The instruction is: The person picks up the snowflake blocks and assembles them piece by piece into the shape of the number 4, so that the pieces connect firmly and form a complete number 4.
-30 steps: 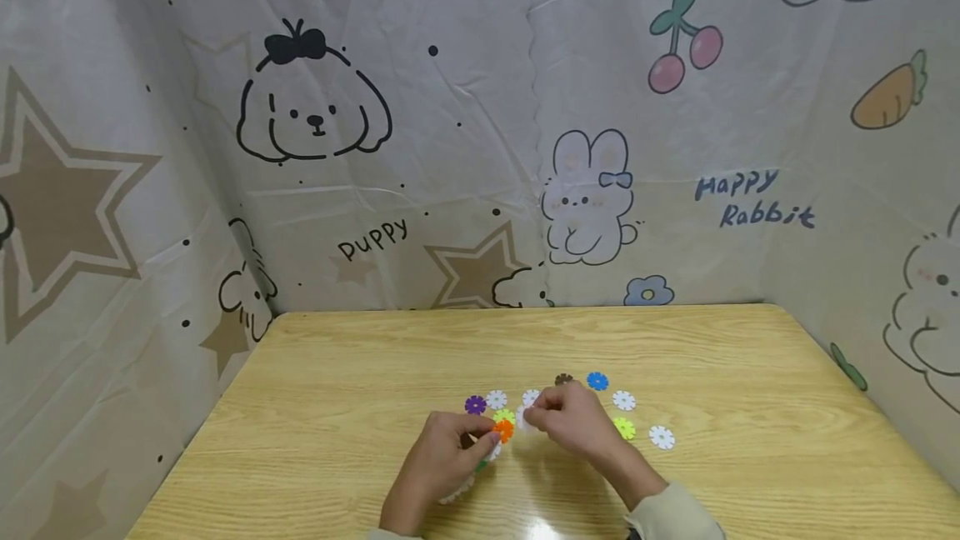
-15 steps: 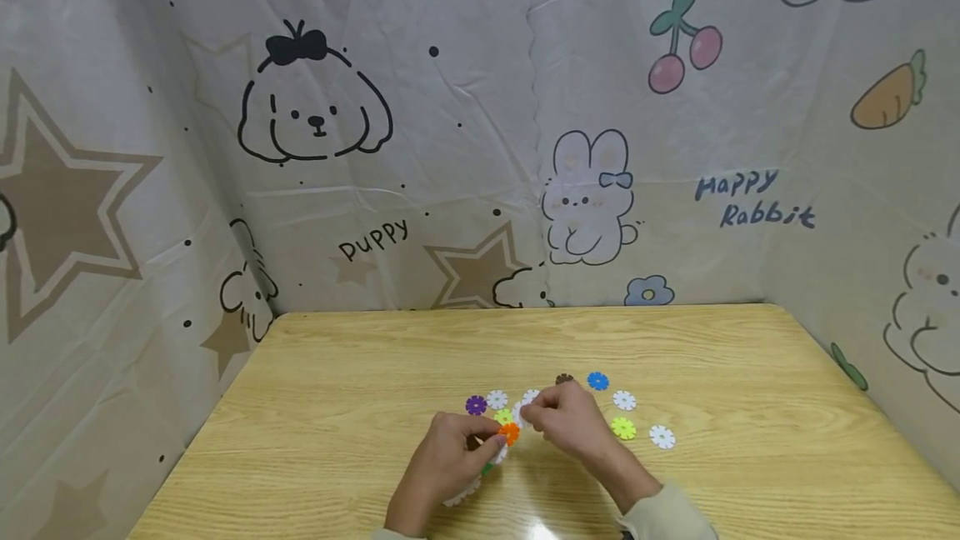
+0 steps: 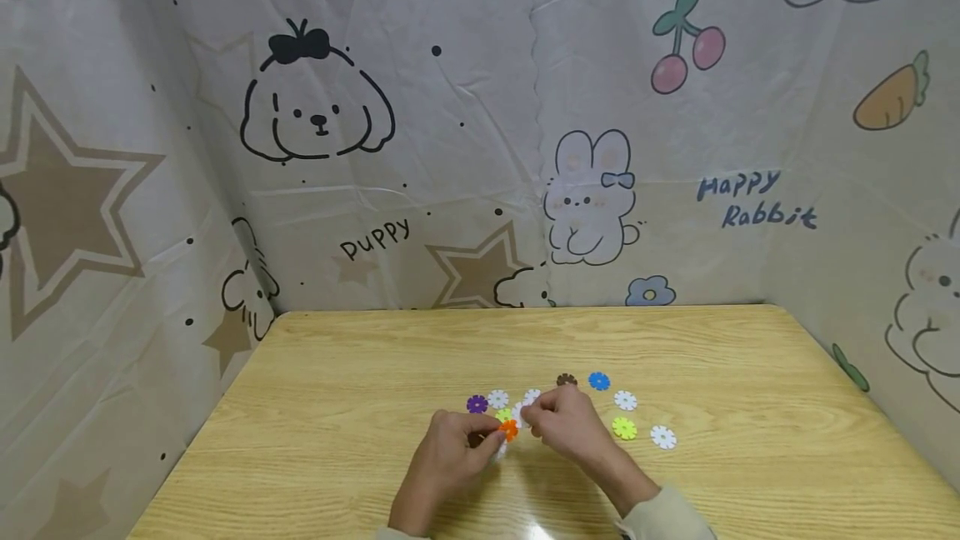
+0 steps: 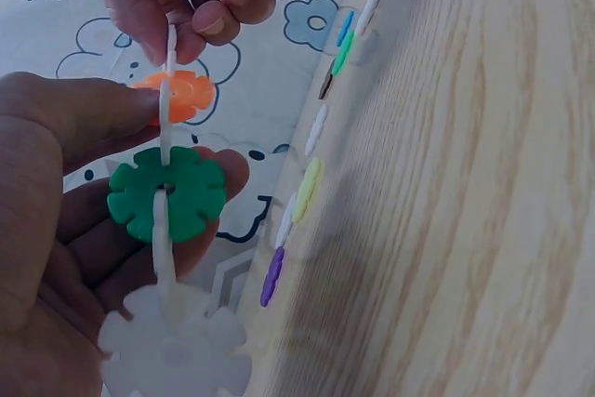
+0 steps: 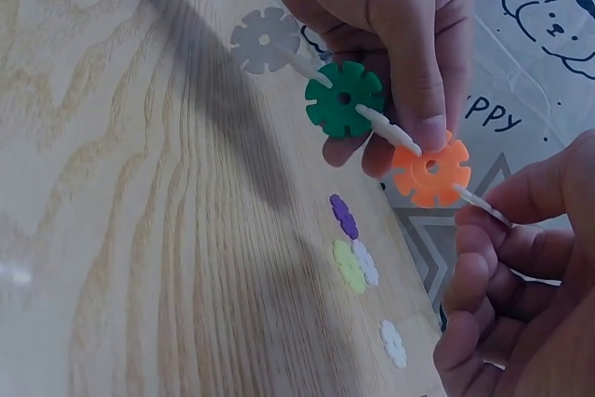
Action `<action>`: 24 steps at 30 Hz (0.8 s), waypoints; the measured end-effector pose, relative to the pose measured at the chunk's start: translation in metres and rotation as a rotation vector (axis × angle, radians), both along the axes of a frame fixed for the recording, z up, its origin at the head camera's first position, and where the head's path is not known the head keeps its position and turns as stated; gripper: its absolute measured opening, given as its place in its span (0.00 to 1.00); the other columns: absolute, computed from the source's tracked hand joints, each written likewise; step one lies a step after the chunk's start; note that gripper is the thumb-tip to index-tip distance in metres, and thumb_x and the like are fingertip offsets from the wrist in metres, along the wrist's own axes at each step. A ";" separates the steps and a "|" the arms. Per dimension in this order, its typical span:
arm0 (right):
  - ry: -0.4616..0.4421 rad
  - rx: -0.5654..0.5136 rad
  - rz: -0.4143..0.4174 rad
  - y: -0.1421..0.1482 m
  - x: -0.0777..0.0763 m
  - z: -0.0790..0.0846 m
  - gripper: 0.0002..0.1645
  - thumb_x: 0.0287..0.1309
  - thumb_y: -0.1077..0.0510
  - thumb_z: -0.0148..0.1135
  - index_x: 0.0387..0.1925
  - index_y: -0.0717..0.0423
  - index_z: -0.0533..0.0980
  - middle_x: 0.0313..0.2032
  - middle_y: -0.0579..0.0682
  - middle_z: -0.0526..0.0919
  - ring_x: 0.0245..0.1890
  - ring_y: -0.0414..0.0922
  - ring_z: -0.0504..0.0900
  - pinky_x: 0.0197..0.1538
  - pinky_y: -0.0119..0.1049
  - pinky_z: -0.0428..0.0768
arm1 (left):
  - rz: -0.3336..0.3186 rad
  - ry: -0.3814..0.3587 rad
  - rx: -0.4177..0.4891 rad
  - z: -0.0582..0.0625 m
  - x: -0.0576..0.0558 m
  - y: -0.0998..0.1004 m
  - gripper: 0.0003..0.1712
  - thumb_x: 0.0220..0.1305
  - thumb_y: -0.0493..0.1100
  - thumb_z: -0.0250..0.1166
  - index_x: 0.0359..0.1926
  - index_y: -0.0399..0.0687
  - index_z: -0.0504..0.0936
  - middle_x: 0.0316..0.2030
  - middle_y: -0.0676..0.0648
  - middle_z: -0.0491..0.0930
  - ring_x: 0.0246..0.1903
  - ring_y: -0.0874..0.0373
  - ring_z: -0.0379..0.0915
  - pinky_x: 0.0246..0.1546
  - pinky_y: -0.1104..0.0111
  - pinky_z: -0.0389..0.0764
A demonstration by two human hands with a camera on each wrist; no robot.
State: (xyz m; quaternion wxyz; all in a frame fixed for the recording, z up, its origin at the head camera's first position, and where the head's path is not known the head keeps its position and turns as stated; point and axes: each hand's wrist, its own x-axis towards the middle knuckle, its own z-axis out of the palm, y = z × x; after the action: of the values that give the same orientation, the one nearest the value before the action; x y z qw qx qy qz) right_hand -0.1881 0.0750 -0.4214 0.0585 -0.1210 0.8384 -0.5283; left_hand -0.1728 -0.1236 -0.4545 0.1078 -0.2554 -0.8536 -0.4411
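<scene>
Left thumb and fingers of my left hand (image 3: 450,452) pinch an orange notched disc (image 5: 446,185), one of the slotted flower-shaped linking discs. From it runs a chain: a white disc seen nearly edge-on, a green disc (image 4: 186,211), another edge-on white disc, then a white end disc (image 4: 177,355) facing the camera in the left wrist view. My right hand (image 3: 573,423) pinches a further white disc (image 5: 479,202) between thumb and index finger. Its edge meets the rim of the orange disc; how deep it sits in the slot cannot be told. The chain hangs above the table.
Loose discs lie on the wooden table (image 3: 337,407) behind the hands: purple (image 3: 477,404), yellow-green (image 3: 503,415), brown (image 3: 567,379), blue (image 3: 599,381) and several white ones. Another yellow-green disc (image 3: 624,428) lies to the right. A printed cloth (image 3: 465,157) hangs around the table.
The left hand has shifted slightly right with the orange disc, bringing it closer to the white disc in the right hand. Both grips stay the same; the loose discs have not moved.
</scene>
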 end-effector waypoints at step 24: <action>0.041 -0.099 -0.084 -0.010 0.001 -0.011 0.20 0.64 0.62 0.60 0.16 0.65 0.78 0.19 0.49 0.78 0.17 0.39 0.68 0.19 0.29 0.64 | 0.135 0.291 0.087 -0.008 0.001 0.010 0.05 0.53 0.29 0.73 0.32 0.39 0.90 0.24 0.47 0.86 0.18 0.72 0.70 0.19 0.80 0.72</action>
State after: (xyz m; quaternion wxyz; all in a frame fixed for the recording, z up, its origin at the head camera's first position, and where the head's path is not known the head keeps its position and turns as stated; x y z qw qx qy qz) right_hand -0.1867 0.0653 -0.4326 0.0132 -0.0993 0.8165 -0.5686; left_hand -0.1720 -0.1135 -0.4628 0.2707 -0.2537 -0.8243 -0.4277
